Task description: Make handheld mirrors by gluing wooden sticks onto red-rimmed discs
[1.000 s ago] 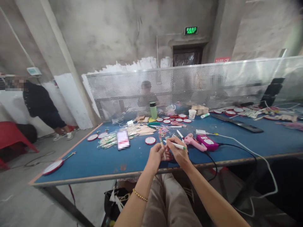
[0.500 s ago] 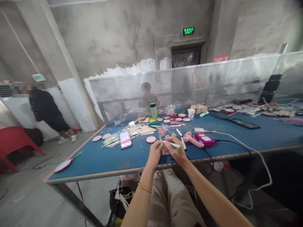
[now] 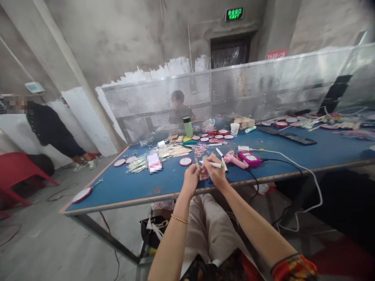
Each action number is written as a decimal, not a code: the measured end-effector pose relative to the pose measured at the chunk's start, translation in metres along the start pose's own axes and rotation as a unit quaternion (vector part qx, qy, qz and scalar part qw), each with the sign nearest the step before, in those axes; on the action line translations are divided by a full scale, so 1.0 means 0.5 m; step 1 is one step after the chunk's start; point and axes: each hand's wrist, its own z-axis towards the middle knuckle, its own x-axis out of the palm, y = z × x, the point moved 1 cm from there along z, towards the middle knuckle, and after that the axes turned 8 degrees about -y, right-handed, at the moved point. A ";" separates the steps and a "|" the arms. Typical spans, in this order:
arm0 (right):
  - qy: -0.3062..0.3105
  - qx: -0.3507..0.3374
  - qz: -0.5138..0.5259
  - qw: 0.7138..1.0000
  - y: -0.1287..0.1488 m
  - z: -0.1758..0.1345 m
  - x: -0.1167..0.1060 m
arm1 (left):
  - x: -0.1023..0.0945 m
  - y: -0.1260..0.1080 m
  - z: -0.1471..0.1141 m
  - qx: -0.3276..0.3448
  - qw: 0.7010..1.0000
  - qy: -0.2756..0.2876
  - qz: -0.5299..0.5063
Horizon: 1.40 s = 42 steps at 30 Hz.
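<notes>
My left hand (image 3: 191,178) is closed around a thin flat wooden stick (image 3: 196,159), held upright near the table's front edge. Between the fingers of my right hand (image 3: 216,172) is a white marker pen (image 3: 216,165) with a green end, its other end pointing at the stick. The two hands almost meet, and my fingers hide the lower part of the stick. Just beyond them lies a small heap of coloured bands (image 3: 202,150). A round white disc with a red rim (image 3: 185,161) rests to the left of the stick.
A pink glue gun (image 3: 235,159) and a magenta box (image 3: 250,159) with cables are at the right. Wooden sticks (image 3: 175,151), a green bottle (image 3: 188,127) and a paper cup (image 3: 234,128) stand or lie farther back. A perforated metal screen (image 3: 140,105) borders the table (image 3: 117,195).
The view has tilted down slightly, so the scene sits higher. The marker has shifted a little against the stick, whose upper part shows more plainly. Both hands keep their grip.
</notes>
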 end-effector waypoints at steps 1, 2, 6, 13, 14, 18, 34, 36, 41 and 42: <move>-0.001 -0.002 -0.001 1.000 -0.001 -0.001 0.002 | -0.002 0.000 0.001 -0.001 1.000 -0.003 0.002; -0.004 -0.005 -0.002 1.000 -0.002 -0.002 0.002 | -0.003 0.000 0.002 -0.002 1.000 -0.005 0.003; -0.012 -0.004 -0.014 1.000 -0.005 -0.004 0.000 | -0.006 -0.001 0.002 -0.005 1.000 -0.002 0.007; 0.041 -0.040 -0.047 0.997 -0.006 -0.004 0.003 | -0.001 -0.001 0.001 0.016 0.999 -0.026 0.011; 0.040 -0.040 -0.049 0.997 -0.007 -0.004 0.004 | 0.000 0.000 0.000 0.016 1.000 -0.024 0.007; 0.044 -0.036 -0.044 0.997 -0.012 -0.004 0.005 | 0.001 0.002 0.001 0.017 1.000 -0.018 -0.010; 0.049 -0.045 -0.062 0.996 -0.014 -0.004 0.006 | -0.001 -0.013 -0.008 0.011 1.000 0.004 -0.006; 0.049 -0.039 -0.059 0.996 -0.015 -0.004 0.006 | 0.000 -0.012 -0.008 0.009 1.000 0.009 -0.010; 0.056 -0.028 -0.059 0.996 -0.013 -0.006 0.007 | -0.004 -0.004 -0.004 0.017 1.000 0.007 0.008; 0.056 -0.028 -0.060 0.996 -0.013 -0.006 0.007 | -0.005 -0.003 -0.003 0.021 1.000 0.007 0.014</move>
